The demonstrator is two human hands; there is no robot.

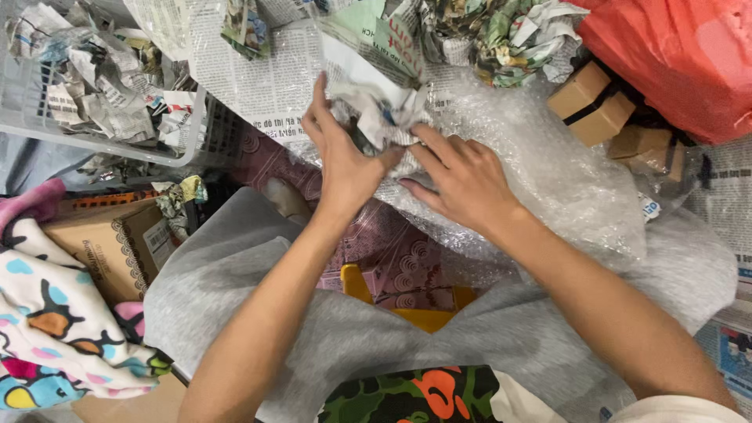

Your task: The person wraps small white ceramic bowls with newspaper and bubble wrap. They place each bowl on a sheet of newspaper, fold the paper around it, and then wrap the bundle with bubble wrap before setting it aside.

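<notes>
My left hand (342,157) and my right hand (462,176) meet over a crumpled wad of newspaper (380,110) and grip it from both sides. The wad rests on a sheet of clear bubble wrap (548,172) spread over my lap. Whatever the paper wraps is hidden. My knees in grey trousers (235,282) frame a patterned pink floor mat (399,258) and a yellow stool (415,313) below.
A white wire basket (94,145) of crumpled newspaper stands at upper left. Flat newspaper sheets (266,78) lie ahead. Small brown cardboard boxes (595,102) and a red plastic bag (681,55) sit at upper right. A brown box (102,243) and colourful cloth (47,329) lie left.
</notes>
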